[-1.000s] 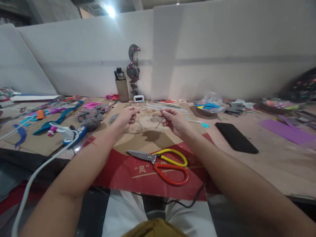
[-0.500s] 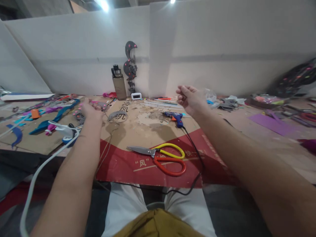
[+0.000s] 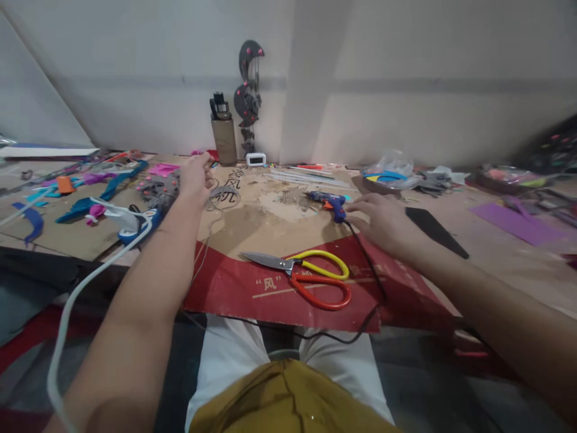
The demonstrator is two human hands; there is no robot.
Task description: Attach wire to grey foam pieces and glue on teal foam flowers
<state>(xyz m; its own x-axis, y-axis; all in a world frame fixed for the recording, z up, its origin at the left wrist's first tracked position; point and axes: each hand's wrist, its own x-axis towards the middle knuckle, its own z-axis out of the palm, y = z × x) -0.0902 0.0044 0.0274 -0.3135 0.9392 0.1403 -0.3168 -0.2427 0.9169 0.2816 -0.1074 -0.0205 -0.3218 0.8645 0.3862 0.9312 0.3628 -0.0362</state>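
My left hand point(image 3: 197, 175) is raised over the left part of the table, fingers closed in a pinch. Whatever they hold, if anything, is too small to make out. Just right of it lies a loose coil of thin cord point(image 3: 222, 197), its strand trailing down over the red edge. Beside the blue hot glue gun point(image 3: 337, 207), my right hand point(image 3: 381, 218) hovers low with fingers stretched out, the tips close to the handle; contact cannot be told. Scissors point(image 3: 288, 264) with one yellow and one red handle lie on the red cardboard point(image 3: 234, 288) in front of me.
A grey pink-dotted piece point(image 3: 157, 189) and a blue-white power strip point(image 3: 142, 225) lie left. A bottle point(image 3: 224, 138), a small white clock point(image 3: 256, 159) and a dark crescent hanging point(image 3: 247, 102) stand along the wall. Rightward are a black strip point(image 3: 436, 231) and purple sheet point(image 3: 518, 222).
My right hand has come down from above the table to beside the glue gun, its fingers opening out. My left hand has shifted right and up, towards the bottle. The view has tilted down.
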